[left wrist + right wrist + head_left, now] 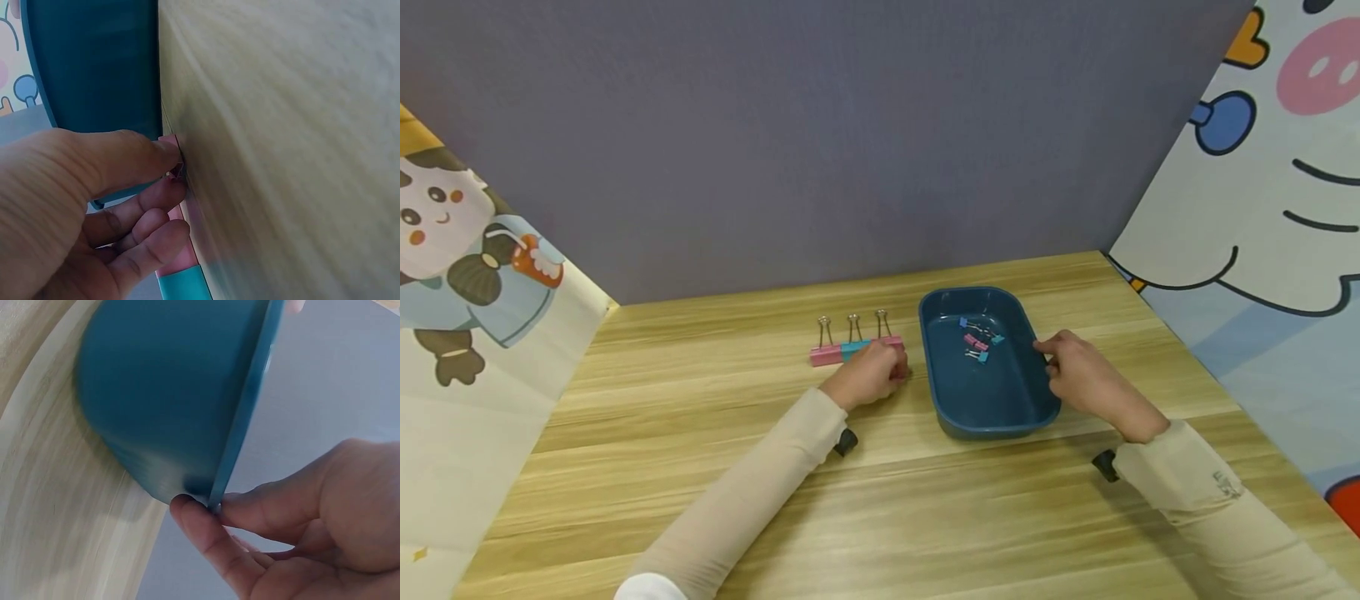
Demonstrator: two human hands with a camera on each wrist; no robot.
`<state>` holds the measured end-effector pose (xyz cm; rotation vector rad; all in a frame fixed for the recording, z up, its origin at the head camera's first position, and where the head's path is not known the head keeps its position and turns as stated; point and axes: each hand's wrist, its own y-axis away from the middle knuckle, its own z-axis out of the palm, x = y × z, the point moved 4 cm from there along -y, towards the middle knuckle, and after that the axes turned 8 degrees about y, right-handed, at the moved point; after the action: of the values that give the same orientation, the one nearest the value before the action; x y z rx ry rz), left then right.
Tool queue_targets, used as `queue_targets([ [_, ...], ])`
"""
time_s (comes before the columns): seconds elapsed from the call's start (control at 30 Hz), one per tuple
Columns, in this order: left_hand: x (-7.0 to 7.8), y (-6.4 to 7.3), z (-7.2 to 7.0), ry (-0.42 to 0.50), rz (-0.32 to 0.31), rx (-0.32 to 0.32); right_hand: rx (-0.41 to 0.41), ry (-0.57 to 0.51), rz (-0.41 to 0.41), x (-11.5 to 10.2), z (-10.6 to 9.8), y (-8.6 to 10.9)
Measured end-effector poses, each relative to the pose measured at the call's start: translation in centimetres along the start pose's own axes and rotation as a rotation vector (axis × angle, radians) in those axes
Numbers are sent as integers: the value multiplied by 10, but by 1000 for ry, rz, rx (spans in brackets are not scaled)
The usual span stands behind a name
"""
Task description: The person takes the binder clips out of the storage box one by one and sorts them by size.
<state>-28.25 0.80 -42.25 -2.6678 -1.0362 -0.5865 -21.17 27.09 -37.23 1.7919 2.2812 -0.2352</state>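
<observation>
Left of the blue tray (pixel 992 396), your left hand (pixel 874 373) is pinching a small, mostly hidden clip (pixel 175 171) beside the larger clips (pixel 826 356); on the tray's right, your right hand (pixel 1086 375) is gripping its rim (pixel 247 419); loose clips (pixel 982 357) are lying inside.

I'm standing by some walled-in table nook, home or office I can't tell. The wood-grain tabletop (pixel 925 517) meets a grey back wall (pixel 850 150), with cartoon prints (pixel 478 267) brightening both side walls (pixel 1240 258)

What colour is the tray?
The tray is dark blue-green, best seen in the head view.
</observation>
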Motion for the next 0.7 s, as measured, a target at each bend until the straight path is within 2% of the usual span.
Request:
queue_targets([
  [0.13, 0, 0, -1, 1, 5, 4, 0, 9, 0, 1, 0, -1],
  [0.27, 2, 0, -6, -27, 22, 35, 0, 5, 9, 0, -1, -1],
  [0.4, 6, -1, -18, -21, 49, 93, -1, 10, 15, 0, -2, -1],
  [0.53, 12, -2, -33, 5, 44, 145, -1, 16, 15, 0, -2, -1],
  [0.7, 26, -6, -48, -6, 47, 188, -13, 8, 19, 0, 0, -2],
])
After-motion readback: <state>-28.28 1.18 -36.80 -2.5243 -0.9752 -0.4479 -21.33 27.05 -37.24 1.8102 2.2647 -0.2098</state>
